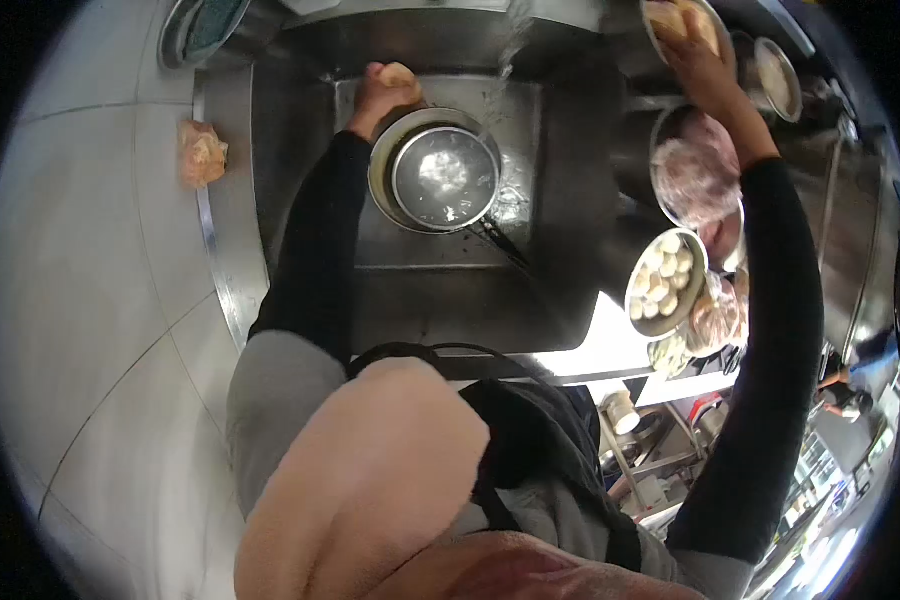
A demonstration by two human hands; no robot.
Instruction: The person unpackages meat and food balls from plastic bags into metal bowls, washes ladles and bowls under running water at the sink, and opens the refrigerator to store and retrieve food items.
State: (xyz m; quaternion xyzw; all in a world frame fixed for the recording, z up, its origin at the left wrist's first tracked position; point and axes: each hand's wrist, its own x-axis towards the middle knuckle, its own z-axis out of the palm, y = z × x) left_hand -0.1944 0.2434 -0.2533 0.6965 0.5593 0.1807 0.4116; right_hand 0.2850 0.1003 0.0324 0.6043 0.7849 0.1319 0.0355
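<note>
My left hand [378, 98] is closed around a pale tan, rounded piece [398, 76] at the left of the sink, above the pot's rim; its exact kind is unclear. Just below it, a metal pot [380, 190] stands in the sink, with a smaller round, water-filled saucepan [445, 180] set in it, its dark handle pointing to the lower right. At the upper right, my right hand [698, 70] reaches into a metal bowl [732, 62], fingers apart over large pale yellow pieces [708, 28]. Whether it grips one is hard to see.
Water [515, 45] streams into the sink [390, 255]. Along the right ledge stand a bowl of pinkish contents [692, 175], a bowl of white round pieces [660, 280] and a plastic bag [715, 318]. A wrapped bundle [202, 154] lies on the left edge. Another person [852, 403] is far right.
</note>
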